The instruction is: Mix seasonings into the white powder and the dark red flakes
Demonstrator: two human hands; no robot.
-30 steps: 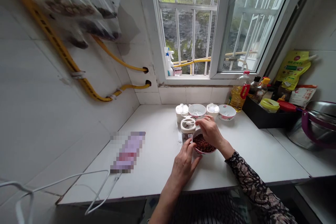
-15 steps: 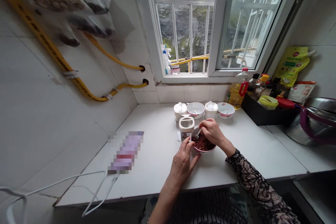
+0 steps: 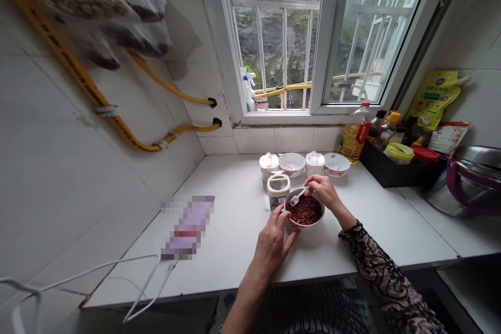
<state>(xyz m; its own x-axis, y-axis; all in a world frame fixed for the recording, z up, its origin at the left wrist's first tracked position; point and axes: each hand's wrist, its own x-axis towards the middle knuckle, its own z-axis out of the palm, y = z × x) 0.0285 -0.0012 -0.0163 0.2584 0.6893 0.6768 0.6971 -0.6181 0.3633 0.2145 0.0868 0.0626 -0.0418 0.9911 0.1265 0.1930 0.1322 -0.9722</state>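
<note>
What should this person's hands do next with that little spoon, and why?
Probably the right hand should dip the white spoon into the dark red flakes and lift a small scoop. The spoon's end is already at the flakes, and the left hand is steadying the bowl, so it seems unlikely to slide.

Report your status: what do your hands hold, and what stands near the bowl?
Left hand on pink-rimmed bowl. Right hand holding white spoon at dark red grains. White lidded jar beside bowl.
</note>
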